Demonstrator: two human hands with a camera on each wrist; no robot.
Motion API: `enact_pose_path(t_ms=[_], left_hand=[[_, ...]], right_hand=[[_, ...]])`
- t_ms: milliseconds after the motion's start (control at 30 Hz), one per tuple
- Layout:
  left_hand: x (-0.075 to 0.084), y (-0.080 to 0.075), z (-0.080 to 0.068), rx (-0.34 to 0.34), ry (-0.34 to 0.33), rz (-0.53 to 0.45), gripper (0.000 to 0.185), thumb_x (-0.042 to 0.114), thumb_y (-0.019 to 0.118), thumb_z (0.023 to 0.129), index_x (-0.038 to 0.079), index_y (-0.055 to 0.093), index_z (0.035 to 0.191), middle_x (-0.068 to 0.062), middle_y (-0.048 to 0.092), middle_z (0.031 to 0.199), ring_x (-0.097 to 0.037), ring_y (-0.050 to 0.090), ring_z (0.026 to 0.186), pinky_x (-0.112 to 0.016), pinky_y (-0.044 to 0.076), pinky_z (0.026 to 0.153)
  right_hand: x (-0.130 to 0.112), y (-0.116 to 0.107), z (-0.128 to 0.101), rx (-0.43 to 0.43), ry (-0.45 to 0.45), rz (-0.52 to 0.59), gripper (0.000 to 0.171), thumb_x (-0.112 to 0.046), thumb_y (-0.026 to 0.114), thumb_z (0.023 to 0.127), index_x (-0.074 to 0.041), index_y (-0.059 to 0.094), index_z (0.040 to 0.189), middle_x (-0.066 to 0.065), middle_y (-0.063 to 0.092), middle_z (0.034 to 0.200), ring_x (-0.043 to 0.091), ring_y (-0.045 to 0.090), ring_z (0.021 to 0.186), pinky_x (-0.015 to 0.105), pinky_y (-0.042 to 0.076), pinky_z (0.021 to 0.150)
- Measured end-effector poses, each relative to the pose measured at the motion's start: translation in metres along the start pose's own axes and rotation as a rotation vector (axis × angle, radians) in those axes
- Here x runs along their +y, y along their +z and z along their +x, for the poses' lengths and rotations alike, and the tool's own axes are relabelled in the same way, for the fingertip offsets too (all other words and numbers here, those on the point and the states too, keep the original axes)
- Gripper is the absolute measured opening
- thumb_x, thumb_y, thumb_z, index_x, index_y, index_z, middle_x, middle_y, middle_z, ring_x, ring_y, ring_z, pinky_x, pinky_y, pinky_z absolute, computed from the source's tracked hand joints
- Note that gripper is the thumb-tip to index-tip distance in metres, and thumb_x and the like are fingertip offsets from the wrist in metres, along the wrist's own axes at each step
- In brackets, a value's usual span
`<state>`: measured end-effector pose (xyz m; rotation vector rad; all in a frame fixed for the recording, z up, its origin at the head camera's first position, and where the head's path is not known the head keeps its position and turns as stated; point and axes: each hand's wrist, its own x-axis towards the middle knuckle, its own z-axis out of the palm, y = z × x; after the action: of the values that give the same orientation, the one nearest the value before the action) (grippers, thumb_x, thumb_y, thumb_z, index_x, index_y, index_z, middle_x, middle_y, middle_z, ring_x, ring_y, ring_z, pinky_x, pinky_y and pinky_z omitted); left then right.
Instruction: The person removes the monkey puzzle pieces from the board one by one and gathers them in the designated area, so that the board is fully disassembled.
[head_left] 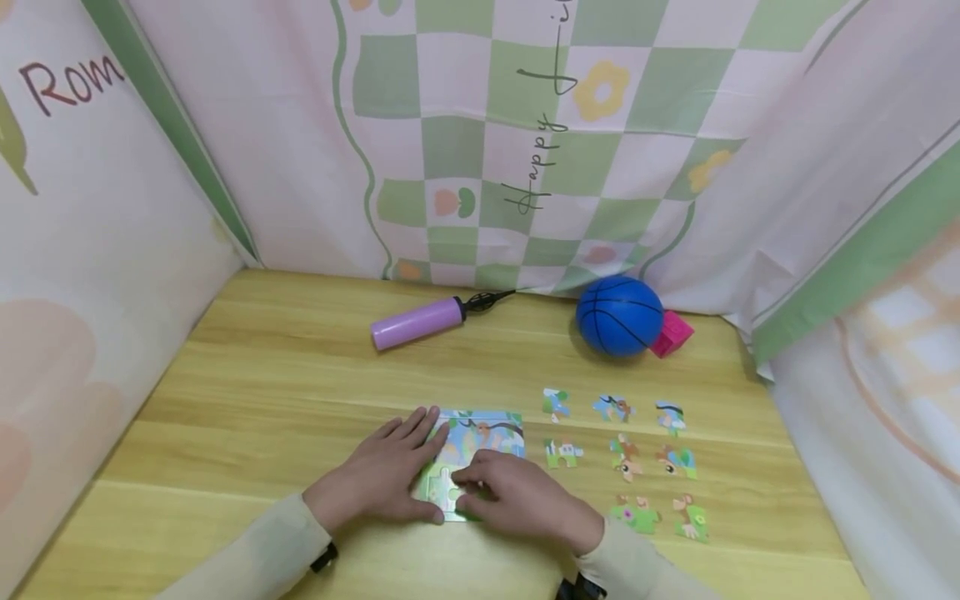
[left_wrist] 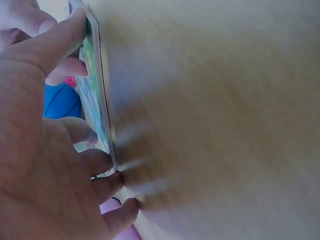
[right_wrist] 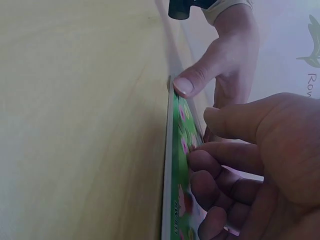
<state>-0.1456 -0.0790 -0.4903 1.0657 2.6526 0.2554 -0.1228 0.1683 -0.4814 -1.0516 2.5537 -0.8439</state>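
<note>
Both hands are down on a puzzle board (head_left: pixel 480 450) that lies flat on the wooden desk (head_left: pixel 285 392), near the front edge. The left hand (head_left: pixel 382 475) rests on the board's left side with its fingers straight and spread, and its thumb presses the near edge. That grip is a flat press, not a grab. The right hand (head_left: pixel 517 496) sits on the lower part of the board with its fingertips (right_wrist: pixel 200 162) bent down onto the green picture, pushing a piece in, I think. I cannot tell if it pinches a piece or just presses.

The top of the board shows picture parts already in place. Nine loose pieces (head_left: pixel 626 458) wait in neat rows on the desk just to the right of the board. So my guess is the puzzle is only partly done, with a lot left to fit.

Farther back lie a purple pump (head_left: pixel 420 322), a blue ball (head_left: pixel 619 316) and a pink block (head_left: pixel 673 334) touching the ball
</note>
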Motion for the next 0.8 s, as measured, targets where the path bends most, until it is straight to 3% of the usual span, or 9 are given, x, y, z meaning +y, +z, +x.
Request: enact_pose_path(t_ms=[200,300,467,633,800], left_hand=[[0.001,0.000,0.001,0.007,-0.010,0.005,0.114,0.081,0.058,0.081,0.009,0.021,0.162,-0.017,0.008,0.167,-0.033,0.008,0.152,-0.052,0.015,0.120],[0.001,0.000,0.001,0.007,-0.014,0.012,0.114,0.081,0.058,0.081,0.009,0.022,0.162,-0.016,0.008,0.167,-0.033,0.009,0.152,-0.051,0.014,0.120],[0.001,0.001,0.002,-0.001,-0.008,0.014,0.113,0.081,0.058,0.082,0.010,0.022,0.162,-0.016,0.007,0.167,-0.034,0.008,0.152,-0.052,0.014,0.120],[0.000,0.003,0.003,-0.008,-0.001,0.001,0.114,0.081,0.058,0.082,0.010,0.020,0.162,-0.017,0.006,0.167,-0.034,0.006,0.153,-0.052,0.013,0.120],[0.000,0.001,0.003,-0.017,0.002,0.004,0.115,0.081,0.057,0.082,0.009,0.018,0.162,-0.017,0.005,0.167,-0.035,0.005,0.152,-0.053,0.013,0.120]], right_hand=[[-0.002,0.005,0.005,0.063,0.064,0.064,0.016,-0.024,0.069,0.098,-0.014,0.070,0.110,-0.015,0.059,0.090,0.001,0.055,0.077,0.021,0.050,0.071],[-0.004,0.007,0.010,0.090,0.093,0.133,0.005,-0.022,0.069,0.099,-0.017,0.068,0.101,-0.016,0.059,0.084,0.001,0.056,0.071,0.022,0.050,0.066],[-0.001,0.006,0.014,0.113,0.121,0.224,0.004,-0.021,0.070,0.098,-0.020,0.070,0.094,-0.016,0.063,0.078,0.001,0.058,0.065,0.023,0.052,0.061],[0.010,-0.014,-0.005,0.144,0.207,0.270,0.005,-0.029,0.072,0.096,-0.024,0.071,0.094,-0.013,0.066,0.079,0.007,0.057,0.062,0.025,0.050,0.054],[0.027,-0.040,-0.044,0.119,0.289,0.277,0.010,-0.032,0.072,0.096,-0.023,0.072,0.094,-0.009,0.064,0.078,0.008,0.052,0.062,0.024,0.046,0.052]])
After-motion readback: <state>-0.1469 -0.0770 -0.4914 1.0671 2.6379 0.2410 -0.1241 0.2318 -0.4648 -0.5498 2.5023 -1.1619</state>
